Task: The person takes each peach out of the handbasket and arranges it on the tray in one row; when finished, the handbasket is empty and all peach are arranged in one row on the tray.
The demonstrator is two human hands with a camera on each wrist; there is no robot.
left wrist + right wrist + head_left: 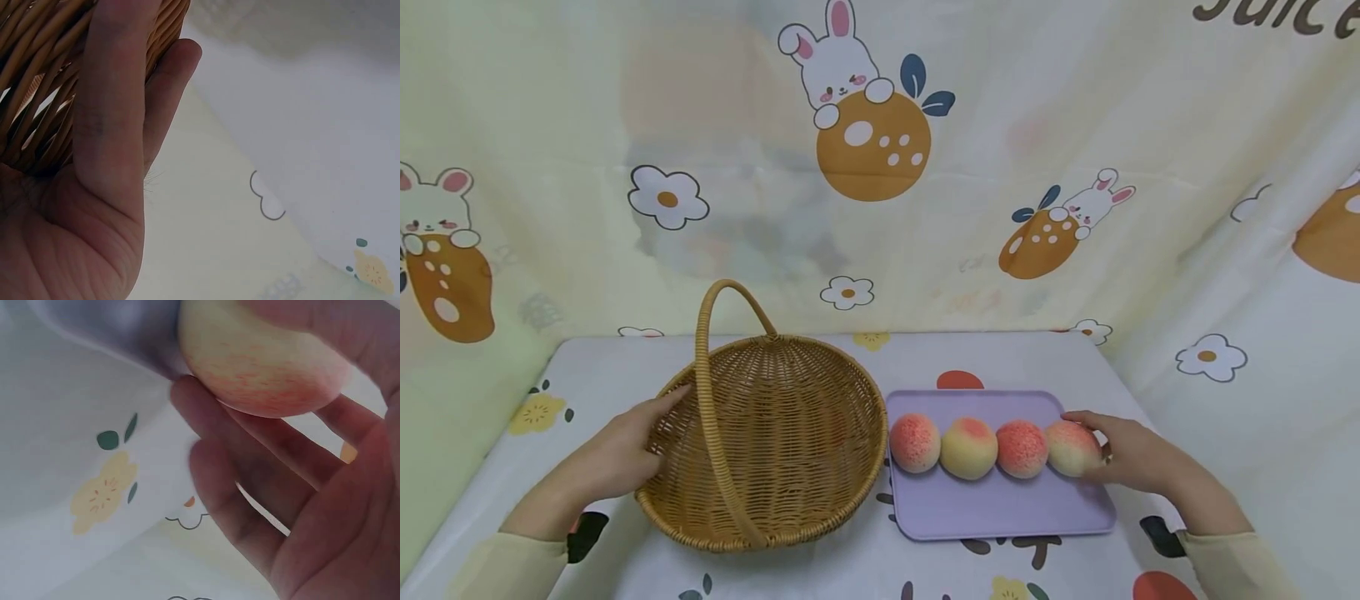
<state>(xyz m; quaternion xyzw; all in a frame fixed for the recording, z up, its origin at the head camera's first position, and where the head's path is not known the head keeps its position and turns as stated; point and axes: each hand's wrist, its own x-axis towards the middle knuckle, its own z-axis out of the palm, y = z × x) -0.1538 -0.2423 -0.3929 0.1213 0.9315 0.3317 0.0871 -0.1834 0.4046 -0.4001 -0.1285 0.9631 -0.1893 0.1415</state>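
Observation:
A round wicker basket [790,417] with a tall arched handle stands on the left of the table. My left hand [621,446] holds its left rim; in the left wrist view, fingers [112,106] of that hand lie against the woven wall [44,81]. To the right is a lilac tray [1000,512] with a row of peaches: a red-topped one [915,443], a yellower one [969,449] and a redder one [1022,449]. At the row's right end, my right hand [1138,454] grips a pale pink-yellow peach [269,369], thumb and fingers around its sides.
A white tablecloth [827,575] with fruit and flower prints covers the table. Behind it and at both sides hang pale curtains [737,233] printed with rabbits and flowers. The basket's right rim stands close to the tray's left edge.

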